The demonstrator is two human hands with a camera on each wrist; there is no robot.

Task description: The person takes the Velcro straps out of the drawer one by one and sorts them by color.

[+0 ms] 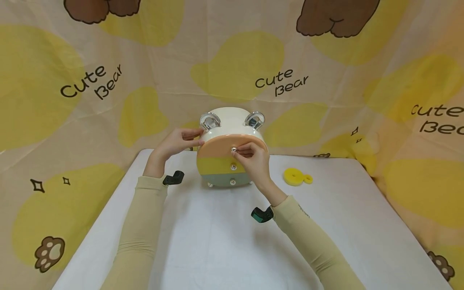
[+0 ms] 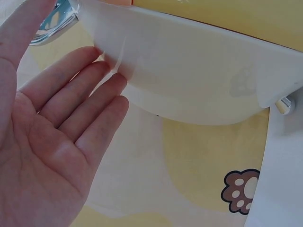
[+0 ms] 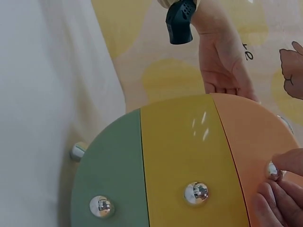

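Note:
A small rounded drawer box (image 1: 214, 165) with a white body and shiny silver ears stands on the table. Its front has three bands, orange, yellow and green, each with a round silver knob. My right hand (image 1: 256, 161) pinches the top knob (image 3: 273, 171) on the orange drawer front (image 3: 253, 127) between thumb and fingers. The orange front lies level with the yellow one (image 3: 184, 146). On the left, my left hand (image 1: 175, 143) has its fingers extended, fingertips against the white side (image 2: 189, 61) just below an ear (image 2: 54, 26).
To the right of the box, a yellow piece (image 1: 294, 177) made of a large and a small round part lies on the white tabletop (image 1: 210, 241). A cloth backdrop (image 1: 232, 64) with bear prints rises behind the table. Black wrist cameras (image 1: 262, 215) stick out from both sleeves.

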